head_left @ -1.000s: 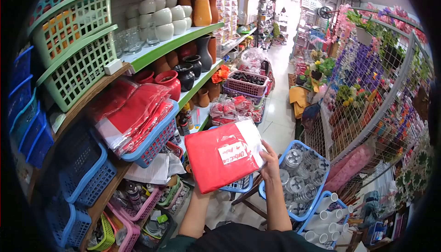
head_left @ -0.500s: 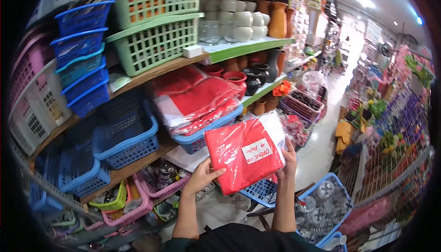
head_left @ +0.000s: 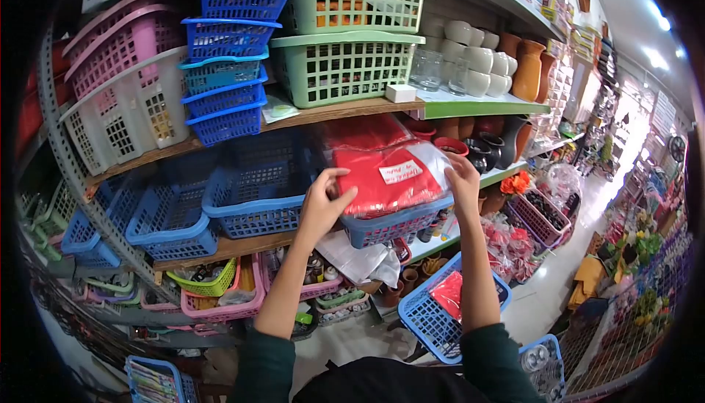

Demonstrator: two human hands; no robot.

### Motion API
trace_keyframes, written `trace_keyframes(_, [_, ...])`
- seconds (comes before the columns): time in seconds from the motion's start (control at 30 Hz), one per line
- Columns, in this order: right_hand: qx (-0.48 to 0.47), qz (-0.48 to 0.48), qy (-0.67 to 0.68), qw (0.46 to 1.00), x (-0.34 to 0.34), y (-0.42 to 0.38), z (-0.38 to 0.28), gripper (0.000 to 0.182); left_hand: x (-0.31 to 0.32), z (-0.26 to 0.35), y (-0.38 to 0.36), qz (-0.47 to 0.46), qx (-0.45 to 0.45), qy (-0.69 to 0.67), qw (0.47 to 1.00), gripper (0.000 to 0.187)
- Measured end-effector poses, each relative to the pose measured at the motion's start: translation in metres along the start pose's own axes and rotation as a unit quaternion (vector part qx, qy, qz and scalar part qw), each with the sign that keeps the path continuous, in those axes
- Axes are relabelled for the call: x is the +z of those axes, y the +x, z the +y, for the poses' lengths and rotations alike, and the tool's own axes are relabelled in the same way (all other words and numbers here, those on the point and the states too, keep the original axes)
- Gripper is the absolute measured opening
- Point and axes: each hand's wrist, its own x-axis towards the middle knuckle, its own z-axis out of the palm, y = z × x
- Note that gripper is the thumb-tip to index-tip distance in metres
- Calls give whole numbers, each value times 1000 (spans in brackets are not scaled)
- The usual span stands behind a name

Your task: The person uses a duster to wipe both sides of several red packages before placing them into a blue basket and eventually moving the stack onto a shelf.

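A clear plastic packet of folded red cloth [head_left: 374, 189] with a white handwritten label lies level over the stack of similar red packets [head_left: 363, 133]. That stack fills a blue basket [head_left: 400, 224] on the shelf. My left hand [head_left: 323, 203] is closed on the packet's left edge, thumb on top. At its right side, by a white strip, my right hand [head_left: 463, 179] grips the other edge. The undersides of both hands' grip are hidden by the packet.
Another blue basket [head_left: 420, 327] with a red packet [head_left: 448, 294] stands below my right forearm. Blue baskets [head_left: 172, 216] line the shelf at left. Above are green baskets [head_left: 345, 73], white pots [head_left: 481, 62] and a wooden shelf edge [head_left: 316, 114]. Dark jars [head_left: 481, 153] stand to the right.
Both hands have carried the red packet forward from in front of my body onto the stack in the shelf basket. My view has turned left.
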Motion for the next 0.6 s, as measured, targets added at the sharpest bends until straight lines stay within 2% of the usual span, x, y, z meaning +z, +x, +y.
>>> trace_keyframes(0.03, [-16,4,-59,998,4,17,11,33,-4,1,15,7,8,95,995,33])
trace_keyframes(0.07, [-40,3,-121,992,9,30,14,29,-6,13,27,12,-39,170,985,24])
trace_keyframes(0.1, [-65,4,-183,981,13,43,18,25,-6,15,37,14,-38,173,984,24])
trace_keyframes(0.13, [-101,8,-188,977,20,56,27,22,-4,14,47,19,-31,236,971,26])
trace_keyframes(0.17, [-103,7,-185,977,24,67,31,22,-3,10,56,23,-23,298,954,27])
trace_keyframes(0.23, [-100,-38,-278,955,31,82,35,21,1,-1,72,5,-40,332,943,33])
trace_keyframes(0.27, [-109,-78,-281,950,34,86,38,29,3,-4,77,-16,-57,362,930,38])
trace_keyframes(0.3, [-111,-79,-279,951,34,89,42,29,6,-8,79,-14,-57,363,930,38])
trace_keyframes(0.37, [-131,-160,-453,867,35,87,49,40,13,-15,79,-51,-129,415,899,47])
trace_keyframes(0.4, [-242,-104,-493,829,40,78,54,39,15,-16,77,-69,-139,427,891,52])
trace_keyframes(0.43, [-243,-103,-492,829,39,71,56,39,20,-19,70,-67,-139,427,891,52])
trace_keyframes(0.5, [-324,-81,-539,773,49,42,13,25,31,-18,50,55,49,556,828,50])
trace_keyframes(0.53, [-324,-80,-538,774,52,32,2,25,33,-17,45,65,116,522,842,41])
trace_keyframes(0.57, [-286,-159,-539,776,53,24,-6,20,34,-12,42,49,167,470,866,26])
trace_keyframes(0.6, [-245,-236,-536,773,55,20,-10,17,37,-6,39,16,163,468,868,21])
